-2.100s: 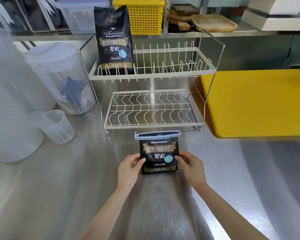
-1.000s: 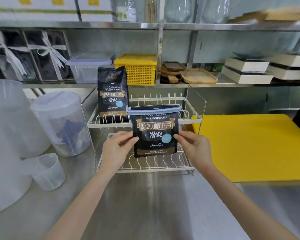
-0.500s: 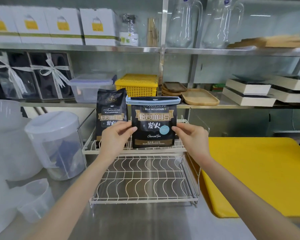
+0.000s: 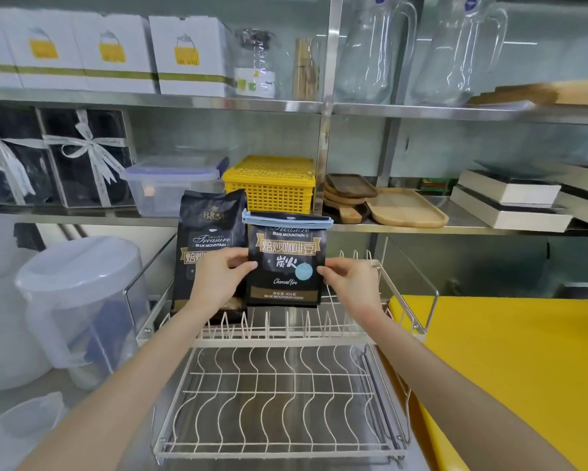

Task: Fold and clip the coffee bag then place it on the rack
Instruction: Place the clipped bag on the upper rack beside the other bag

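A black coffee bag (image 4: 284, 266) with its top folded down under a light blue clip (image 4: 287, 220) stands upright on the upper tier of the white wire rack (image 4: 285, 334). My left hand (image 4: 217, 283) grips the bag's left edge and my right hand (image 4: 350, 282) grips its right edge. Whether the bag's bottom touches the tier or hangs just above it, I cannot tell. A second, taller coffee bag (image 4: 211, 232) without a clip stands on the same tier just to the left, partly hidden by my left hand.
The rack's lower tier (image 4: 279, 402) holds nothing. A yellow cutting board (image 4: 506, 362) lies to the right. Translucent plastic pitchers (image 4: 78, 300) stand on the left. Behind the rack, steel shelves carry a yellow basket (image 4: 272, 185), wooden trays (image 4: 404, 207), boxes and glass jugs.
Both hands lifted the clipped bag off the steel counter and carried it up and away to the rack's upper tier, beside the other bag. My view tilted upward.
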The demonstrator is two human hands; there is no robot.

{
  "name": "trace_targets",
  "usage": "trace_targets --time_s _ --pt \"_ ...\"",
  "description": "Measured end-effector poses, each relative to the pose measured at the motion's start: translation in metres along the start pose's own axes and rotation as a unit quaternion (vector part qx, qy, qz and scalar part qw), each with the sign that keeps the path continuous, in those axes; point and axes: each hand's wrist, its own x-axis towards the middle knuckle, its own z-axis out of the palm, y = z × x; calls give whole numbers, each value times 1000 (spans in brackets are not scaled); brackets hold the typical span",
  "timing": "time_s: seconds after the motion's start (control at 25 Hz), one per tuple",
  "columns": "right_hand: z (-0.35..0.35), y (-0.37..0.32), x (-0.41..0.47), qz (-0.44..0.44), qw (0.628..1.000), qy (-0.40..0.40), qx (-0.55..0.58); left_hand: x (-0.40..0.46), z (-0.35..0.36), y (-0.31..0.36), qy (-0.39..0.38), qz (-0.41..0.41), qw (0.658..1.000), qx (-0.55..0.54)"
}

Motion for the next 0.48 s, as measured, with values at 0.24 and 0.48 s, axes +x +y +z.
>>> trace_targets --time_s 0.24,0.48 --pt "13 6 11 6 998 -40 -38 4 4 -17 -14 2 998 63" --pt "13 8 12 30 993 -72 -84 5 8 -22 -49 -19 993 109"
